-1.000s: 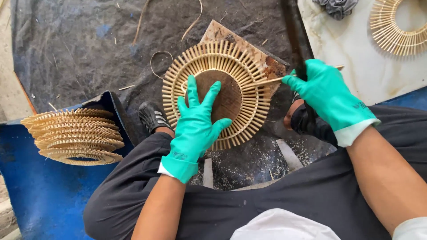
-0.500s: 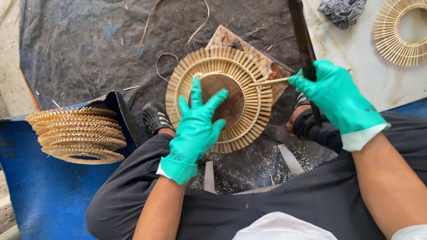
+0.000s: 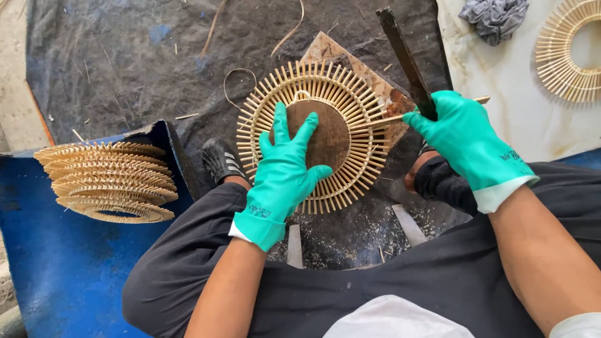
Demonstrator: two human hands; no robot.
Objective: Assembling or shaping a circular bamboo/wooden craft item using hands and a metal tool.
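My left hand (image 3: 285,169), in a teal glove, lies flat with spread fingers on a round frame of radiating bamboo sticks (image 3: 316,134). The frame rests on a brown wooden block (image 3: 375,81). My right hand (image 3: 463,138), also gloved, grips a long dark blade (image 3: 404,56) raised upright, along with a thin bamboo stick (image 3: 388,119) that points toward the frame's right edge.
A stack of finished bamboo rings (image 3: 109,181) sits on a blue board (image 3: 56,263) at left. Another ring (image 3: 573,50) and a grey rag (image 3: 494,19) lie on a white slab at top right. Sawdust and dark sheeting cover the ground.
My right hand has lifted the dark blade upward and slightly right. My left hand has stayed pressed on the frame.
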